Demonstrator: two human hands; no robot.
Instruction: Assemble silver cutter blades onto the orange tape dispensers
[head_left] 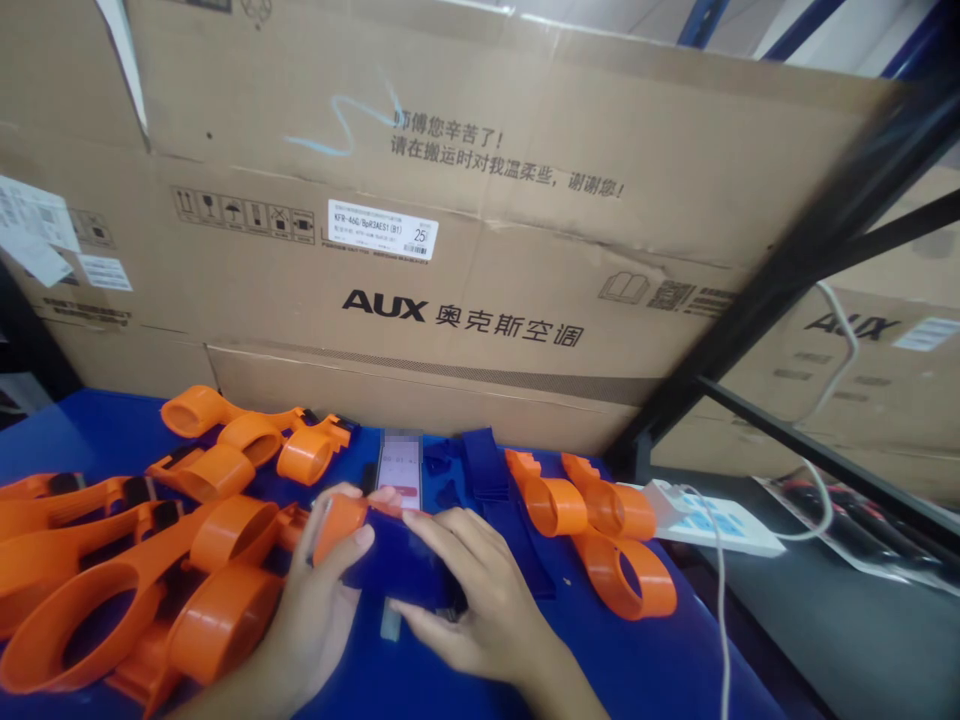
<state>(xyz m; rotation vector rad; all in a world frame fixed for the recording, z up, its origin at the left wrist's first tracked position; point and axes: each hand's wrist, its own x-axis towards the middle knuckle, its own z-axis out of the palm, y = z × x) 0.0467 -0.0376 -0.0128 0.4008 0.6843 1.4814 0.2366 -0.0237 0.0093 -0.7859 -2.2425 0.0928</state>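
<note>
My left hand (pixel 319 595) is closed round an orange plastic part (pixel 341 525), its thumb on the near side. A dark blue, flat sheet-like piece (pixel 397 560) lies against that part, between my two hands. The fingers of my right hand (pixel 487 595) pinch this blue piece at its right side. How the piece meets the orange part is partly hidden by my fingers. Just beyond my hands stands a phone (pixel 400 470) with a lit screen. Below the blue piece, a small pale greenish object (pixel 391 620) lies on the blue table surface (pixel 420 670).
Several orange ring-ended parts (pixel 232 530) with black ends crowd the left side. More orange ring parts (pixel 555 505) lie at the right, beside dark blue strips (pixel 486 465). A white power strip (pixel 720 525) with a cable (pixel 722 620) is farther right. A large cardboard box (pixel 465 250) walls off the back.
</note>
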